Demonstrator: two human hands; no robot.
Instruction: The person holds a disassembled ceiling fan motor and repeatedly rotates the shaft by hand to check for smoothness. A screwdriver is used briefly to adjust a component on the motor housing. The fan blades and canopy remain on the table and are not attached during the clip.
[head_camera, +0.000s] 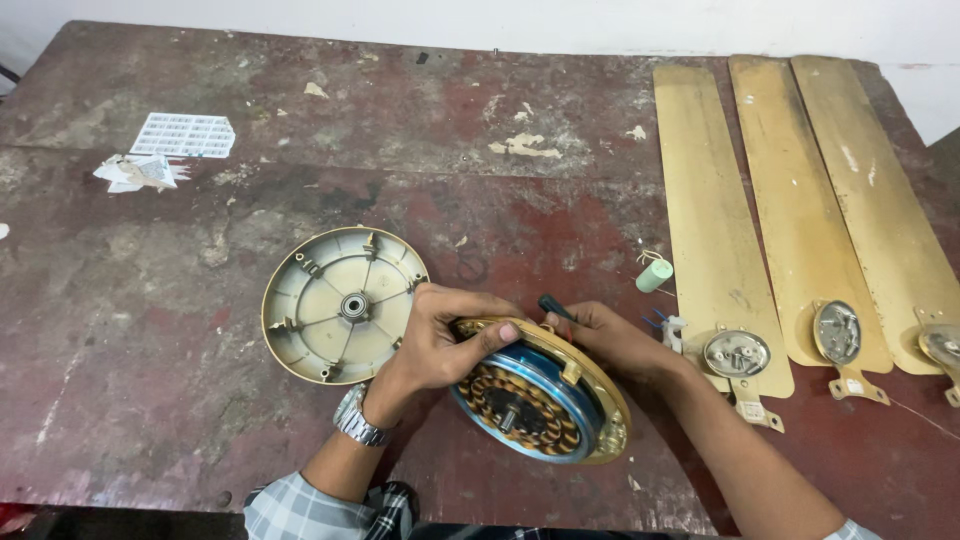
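Observation:
A ceiling fan motor (535, 405), with copper windings inside a blue ring and a gold rim, stands tilted on the worn red table (150, 330). My left hand (440, 335) grips its upper rim, thumb on the gold edge. Behind the motor, my right hand (600, 335) holds a dark-handled tool (556, 307), whose tip is hidden. To the left lies the motor's round gold cover (325, 315), inside up, with a bearing at its centre.
Three gold fan blades (705, 220) lie side by side at the right, round metal brackets at their near ends. A small green cylinder (654, 275) with wires rests next to the blades. Scraps of white paper (185, 135) lie at the far left.

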